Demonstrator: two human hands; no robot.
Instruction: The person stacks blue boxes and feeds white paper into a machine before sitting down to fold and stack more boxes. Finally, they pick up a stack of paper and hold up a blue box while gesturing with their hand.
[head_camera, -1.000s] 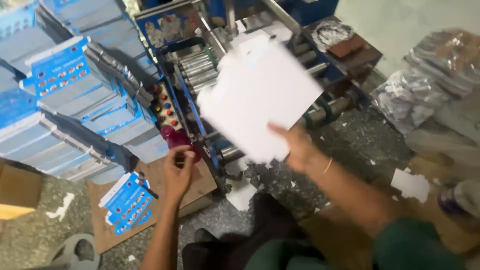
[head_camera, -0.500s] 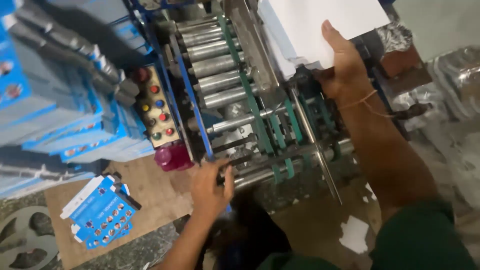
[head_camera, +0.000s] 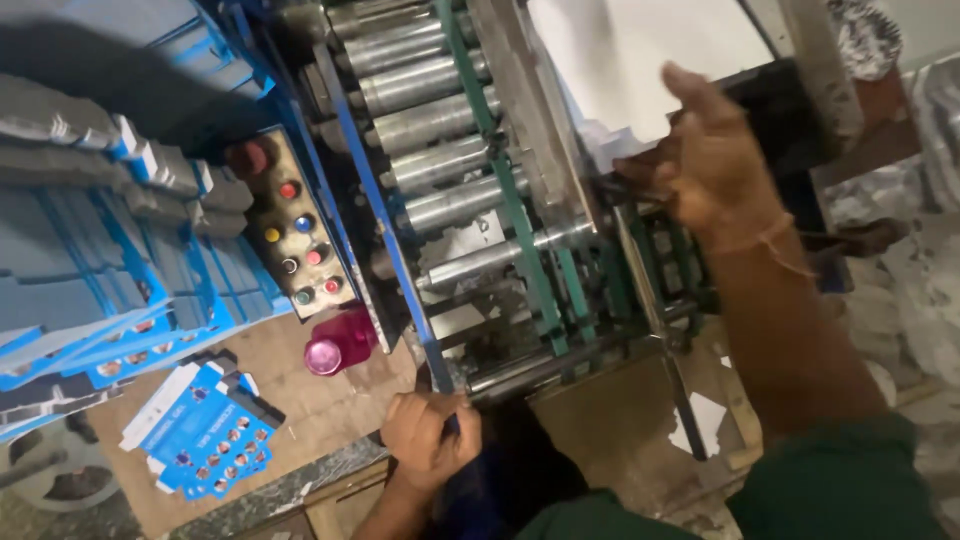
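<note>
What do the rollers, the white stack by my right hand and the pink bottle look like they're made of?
The rollers look like bare steel: grey, with a dull sheen and bright glints. The white stack by the right hand seems to be paper or thin card: matt, flat, with thin edges. The pink bottle is probably plastic: glossy and slightly see-through.

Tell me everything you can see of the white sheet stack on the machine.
The white sheet stack is plain, unprinted paper or card, lying tilted on the feed end of the roller machine, at the top of the view beside the grey metal rollers. Its upper edge runs out of frame. The lower corner looks slightly ragged, with sheet edges fanned. The right hand is at that lower edge, fingers spread; whether it touches the sheets is unclear. The left hand is far from it, gripping the machine's blue frame.
</note>
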